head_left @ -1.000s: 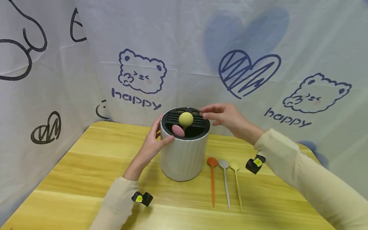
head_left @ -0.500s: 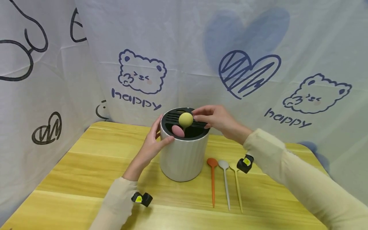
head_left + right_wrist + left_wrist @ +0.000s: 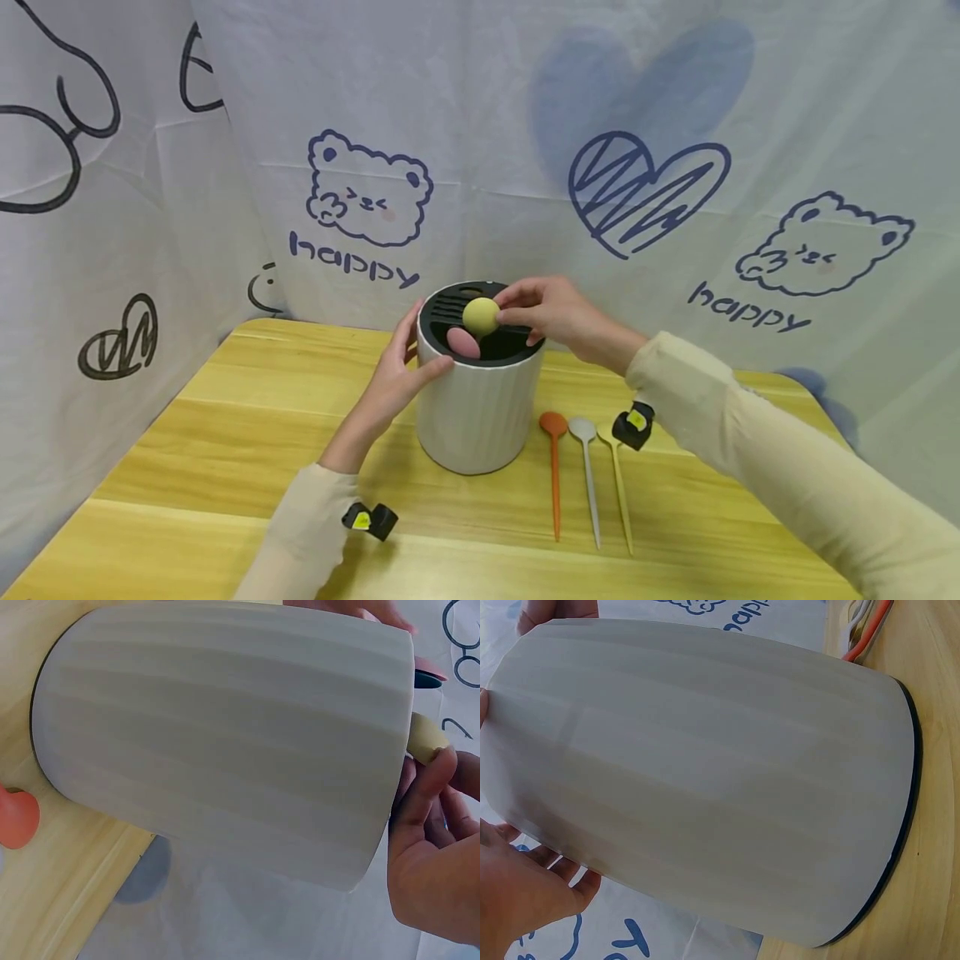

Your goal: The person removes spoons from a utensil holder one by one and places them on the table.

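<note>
A white ribbed utensil holder (image 3: 476, 417) with a black slotted top (image 3: 450, 310) stands upright on the table. My left hand (image 3: 390, 379) grips its left side near the rim, thumb in front and fingers behind. With thumb and fingertips, my right hand (image 3: 555, 317) pinches a yellow round-headed utensil (image 3: 481, 316) at its head. Its lower part goes down into the holder's front opening, out of sight. Beside it a pink oval head (image 3: 463, 342) leans in the same opening. The right wrist view shows the yellow head (image 3: 426, 739) just past the rim, under the thumb.
Right of the holder, an orange spoon (image 3: 554, 467), a grey spoon (image 3: 588, 475) and a yellow spoon (image 3: 621, 492) lie side by side on the wooden table (image 3: 225, 467). A white printed cloth (image 3: 495, 150) hangs behind the table.
My right hand has moved left from the holder's right rim to the yellow utensil and taken hold of its head, which has shifted slightly. The left hand has stayed on the holder.
</note>
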A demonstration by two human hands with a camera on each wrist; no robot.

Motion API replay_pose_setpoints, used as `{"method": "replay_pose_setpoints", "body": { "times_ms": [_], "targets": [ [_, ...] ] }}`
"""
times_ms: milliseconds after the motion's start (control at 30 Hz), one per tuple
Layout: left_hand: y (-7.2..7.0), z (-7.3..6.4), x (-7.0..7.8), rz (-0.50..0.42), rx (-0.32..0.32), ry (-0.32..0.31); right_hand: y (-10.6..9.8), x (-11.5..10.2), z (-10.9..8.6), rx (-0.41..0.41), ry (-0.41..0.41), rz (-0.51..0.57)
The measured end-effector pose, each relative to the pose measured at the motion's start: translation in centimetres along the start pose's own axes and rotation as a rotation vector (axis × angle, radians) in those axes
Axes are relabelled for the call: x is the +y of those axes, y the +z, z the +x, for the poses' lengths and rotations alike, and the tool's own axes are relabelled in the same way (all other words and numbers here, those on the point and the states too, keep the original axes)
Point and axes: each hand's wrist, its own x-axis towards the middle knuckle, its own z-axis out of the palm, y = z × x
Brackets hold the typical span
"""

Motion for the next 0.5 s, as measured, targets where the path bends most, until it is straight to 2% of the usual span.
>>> {"method": "replay_pose_setpoints", "body": {
  "times_ms": [267, 500],
  "targets": [
    [-0.08, -0.05, -0.12, -0.002, 0.004, 0.008, 0.24, -0.01, -0.01, -0.025, 0.011, 0.066],
    [-0.05, 0.0, -0.27, -0.003, 0.003, -0.001, -0.2, -0.01, -0.18, -0.006, -0.015, 0.091]
  ]
}}
